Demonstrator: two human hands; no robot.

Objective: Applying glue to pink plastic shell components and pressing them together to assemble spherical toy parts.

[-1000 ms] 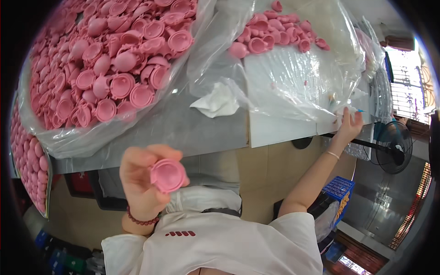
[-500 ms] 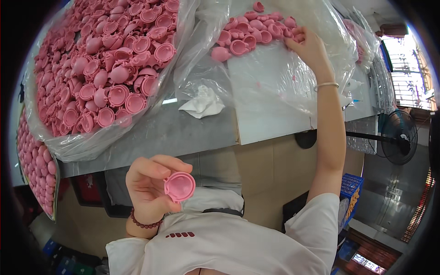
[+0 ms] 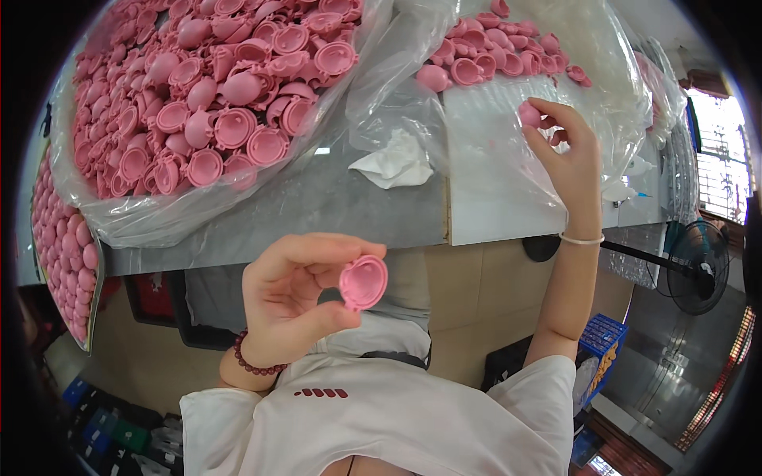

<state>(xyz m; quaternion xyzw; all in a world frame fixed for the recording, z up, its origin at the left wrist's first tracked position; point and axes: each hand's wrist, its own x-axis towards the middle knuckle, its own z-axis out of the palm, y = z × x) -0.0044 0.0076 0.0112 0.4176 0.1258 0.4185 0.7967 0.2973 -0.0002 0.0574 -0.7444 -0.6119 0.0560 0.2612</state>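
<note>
My left hand (image 3: 290, 293) pinches a round pink plastic half-shell (image 3: 365, 282) between thumb and fingertips. Its hollow side with a raised rim shows, and small tabs stick out at the edge. Over the white board, my right hand (image 3: 570, 147) has thumb and index finger closed on a small pink rounded piece (image 3: 529, 114), partly hidden by the fingers. Just beyond that hand lies a pile of pink rounded pieces (image 3: 484, 67) on clear plastic. A large clear bag (image 3: 151, 226) at the far left is full of pink half-shells (image 3: 235, 127).
A crumpled white tissue (image 3: 394, 161) rests on the grey table (image 3: 317, 186), left of the white board (image 3: 492, 208). Another bag of pink domes (image 3: 67, 262) hangs at the left edge. To the right stand a black fan (image 3: 698, 262) and a blue crate (image 3: 605, 337).
My right hand has drawn back from the pile with a pink piece in its fingers. My left hand has moved up and right with the half-shell. The view has shifted slightly.
</note>
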